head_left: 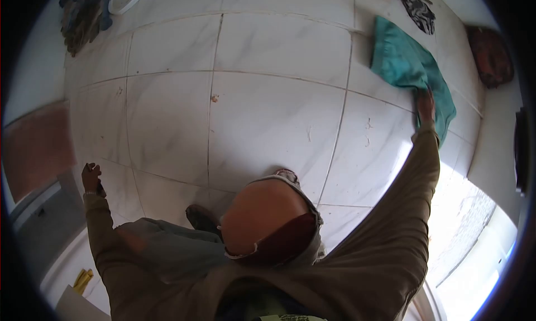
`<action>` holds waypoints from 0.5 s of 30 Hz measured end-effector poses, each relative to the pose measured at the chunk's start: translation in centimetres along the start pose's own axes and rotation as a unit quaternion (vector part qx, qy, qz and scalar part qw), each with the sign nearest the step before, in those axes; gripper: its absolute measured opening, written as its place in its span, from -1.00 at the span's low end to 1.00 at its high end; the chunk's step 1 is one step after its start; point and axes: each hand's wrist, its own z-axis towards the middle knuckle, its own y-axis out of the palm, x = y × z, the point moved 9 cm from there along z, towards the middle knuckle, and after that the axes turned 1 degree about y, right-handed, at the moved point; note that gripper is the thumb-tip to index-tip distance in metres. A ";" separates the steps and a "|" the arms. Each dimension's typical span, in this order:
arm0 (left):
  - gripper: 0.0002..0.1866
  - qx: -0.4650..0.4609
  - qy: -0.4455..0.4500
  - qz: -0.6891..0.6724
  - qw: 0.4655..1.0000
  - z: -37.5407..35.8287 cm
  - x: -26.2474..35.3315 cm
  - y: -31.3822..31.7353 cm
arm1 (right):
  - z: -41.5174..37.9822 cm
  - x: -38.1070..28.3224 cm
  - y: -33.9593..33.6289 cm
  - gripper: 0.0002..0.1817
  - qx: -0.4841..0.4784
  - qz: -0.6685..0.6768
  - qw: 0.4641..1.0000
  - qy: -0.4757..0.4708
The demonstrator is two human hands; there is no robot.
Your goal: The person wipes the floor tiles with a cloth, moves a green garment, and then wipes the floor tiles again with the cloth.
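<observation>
At the right, my right hand [426, 104] is closed on a teal cloth [399, 56], gripping it near its lower part. The cloth lies bunched and folded on the tiled floor, spreading ahead of the hand and along its outer side. Out to the left, my left hand [92, 178] hangs away from the cloth with its fingers loosely bent and apart. A small dark patch shows beside that palm, and I cannot make out what it is.
White marbled tiles [279, 120] with small stains cover the floor. My bent knee [271, 218] is in front of me. A black-and-white patterned cloth [420, 15] lies at the upper right, near a dark reddish object [490, 57]. Crumpled fabric [82, 17] sits at the upper left.
</observation>
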 end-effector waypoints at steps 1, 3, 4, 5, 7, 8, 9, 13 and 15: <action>-0.49 0.000 -0.010 -0.003 1.000 -0.5 -3.4 -1.1 | -0.9 -0.2 -2.5 -0.42 -0.056 0.061 0.990 0.114; -0.50 -0.002 -0.025 -0.010 1.000 -1.3 -9.0 -2.0 | -0.7 -4.7 -3.2 -0.41 -0.008 0.086 0.990 0.109; -0.50 -0.015 -0.019 -0.015 1.000 -1.2 -10.5 -2.0 | -0.8 -8.9 -3.3 -0.41 0.017 0.062 0.993 0.101; -0.51 -0.007 -0.010 -0.012 1.000 -1.3 -10.1 -2.1 | -1.0 -13.6 -3.6 -0.41 0.043 0.040 0.994 0.093; -0.52 0.012 0.013 -0.004 1.000 -1.1 -5.8 -2.2 | 0.3 -25.2 -3.7 -0.41 0.087 0.081 0.992 0.034; -0.54 0.023 0.070 -0.004 0.997 -0.8 -2.8 -2.2 | 1.1 -32.1 -5.3 -0.42 0.074 0.096 0.992 0.032; -0.55 0.033 0.131 -0.006 0.991 -0.7 0.9 -1.8 | 2.1 -38.6 -6.0 -0.43 0.068 0.124 0.990 0.000; -0.61 0.001 0.160 -0.037 0.986 -5.3 20.4 -1.3 | 6.0 -65.2 -7.5 -0.43 0.038 0.144 0.980 -0.132; -0.62 -0.012 0.179 -0.107 0.978 -6.0 26.9 -0.2 | 8.4 -75.6 -8.5 -0.43 -0.064 0.098 0.981 -0.156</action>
